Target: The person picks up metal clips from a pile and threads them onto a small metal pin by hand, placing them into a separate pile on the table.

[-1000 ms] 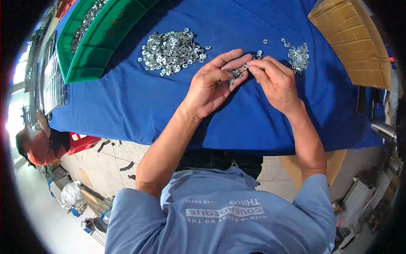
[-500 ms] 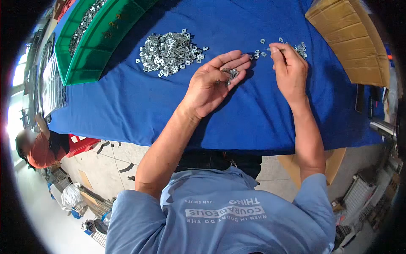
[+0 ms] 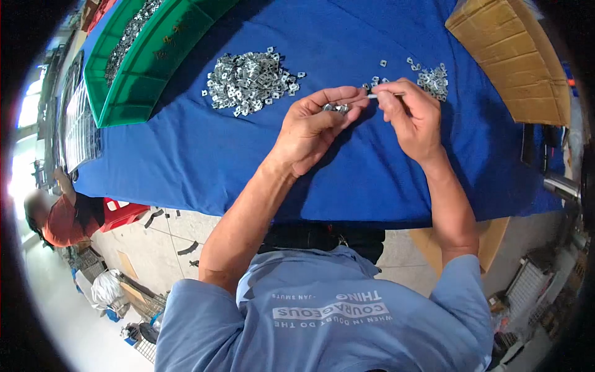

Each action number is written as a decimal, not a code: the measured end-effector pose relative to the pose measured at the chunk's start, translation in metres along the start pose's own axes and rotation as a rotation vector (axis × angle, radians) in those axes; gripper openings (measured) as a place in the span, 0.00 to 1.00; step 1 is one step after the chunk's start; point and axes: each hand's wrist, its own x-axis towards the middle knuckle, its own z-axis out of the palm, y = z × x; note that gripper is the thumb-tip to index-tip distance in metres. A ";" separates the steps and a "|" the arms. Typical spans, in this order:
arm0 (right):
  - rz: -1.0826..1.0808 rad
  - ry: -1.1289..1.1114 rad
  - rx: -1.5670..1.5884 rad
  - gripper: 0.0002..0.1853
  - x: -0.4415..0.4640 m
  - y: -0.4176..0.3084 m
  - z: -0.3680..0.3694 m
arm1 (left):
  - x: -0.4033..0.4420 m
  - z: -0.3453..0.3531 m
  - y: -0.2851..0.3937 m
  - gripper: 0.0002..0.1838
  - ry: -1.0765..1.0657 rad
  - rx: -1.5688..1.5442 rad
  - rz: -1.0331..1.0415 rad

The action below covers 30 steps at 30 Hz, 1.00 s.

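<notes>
My left hand (image 3: 313, 127) is cupped palm up, its fingers curled round several small metal clips (image 3: 336, 108). Close to its fingertips, my right hand (image 3: 415, 118) pinches a thin light-coloured rod-like tool (image 3: 373, 96) between thumb and fingers. Behind the hands, a few loose clips (image 3: 375, 80) lie on the blue cloth. A large heap of metal clips (image 3: 248, 84) sits left of my left hand, and a smaller heap (image 3: 434, 80) lies beyond my right hand.
A green bin (image 3: 133, 87) with small metal parts stands at the upper left. At the upper right is a cardboard box (image 3: 511, 59). The blue cloth (image 3: 161, 161) covers the table. Another person (image 3: 62, 217) is at the far left, by a red stool (image 3: 124, 212).
My right hand moved away to the right, then came back beside my left hand. The left fingers have curled in more around the clips.
</notes>
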 end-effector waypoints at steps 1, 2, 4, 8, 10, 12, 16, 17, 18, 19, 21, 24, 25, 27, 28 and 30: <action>-0.017 -0.044 0.022 0.05 0.000 -0.003 0.000 | 0.000 0.002 0.001 0.21 0.001 0.001 0.000; -0.082 -0.089 0.016 0.04 0.000 -0.003 0.002 | 0.000 0.003 0.001 0.19 0.035 -0.003 -0.007; -0.119 -0.100 0.021 0.03 -0.002 -0.005 0.007 | 0.000 0.004 0.002 0.17 0.070 -0.007 -0.015; -0.167 -0.047 -0.013 0.03 -0.003 -0.004 0.012 | 0.001 0.003 0.001 0.18 0.066 0.004 -0.013; -0.166 -0.052 -0.025 0.03 -0.002 -0.003 0.011 | 0.001 0.002 0.000 0.19 0.057 0.001 -0.014; -0.163 -0.058 -0.038 0.03 -0.002 -0.002 0.010 | 0.001 0.002 0.001 0.21 0.025 -0.018 -0.004; -0.168 -0.029 -0.084 0.03 -0.003 0.002 0.013 | -0.001 0.001 0.001 0.22 -0.013 -0.015 -0.011; -0.164 -0.001 -0.111 0.03 -0.002 0.003 0.013 | -0.001 0.000 0.002 0.23 -0.015 -0.011 -0.021; -0.164 -0.002 -0.111 0.03 -0.001 0.003 0.012 | -0.002 0.000 0.002 0.23 -0.017 -0.008 -0.031; -0.162 0.013 -0.124 0.03 0.000 0.002 0.011 | -0.002 0.001 0.002 0.23 -0.016 -0.010 -0.031; -0.153 0.026 -0.125 0.04 0.000 0.003 0.010 | -0.002 0.002 0.003 0.23 -0.022 -0.037 -0.022; -0.080 -0.016 -0.072 0.04 -0.001 -0.005 0.005 | -0.001 0.001 0.002 0.24 -0.019 -0.032 -0.023; -0.081 -0.018 -0.071 0.04 -0.001 -0.005 0.006 | -0.002 0.001 0.003 0.24 -0.018 -0.032 -0.022; -0.106 -0.043 -0.114 0.03 -0.002 -0.004 0.008 | -0.002 0.003 0.003 0.25 -0.015 -0.038 -0.016; -0.104 -0.044 -0.114 0.03 -0.002 -0.003 0.010 | -0.002 0.003 0.003 0.25 -0.014 -0.039 -0.017; -0.160 -0.034 -0.113 0.04 -0.001 0.001 0.014 | -0.002 0.002 0.003 0.26 -0.048 -0.039 -0.010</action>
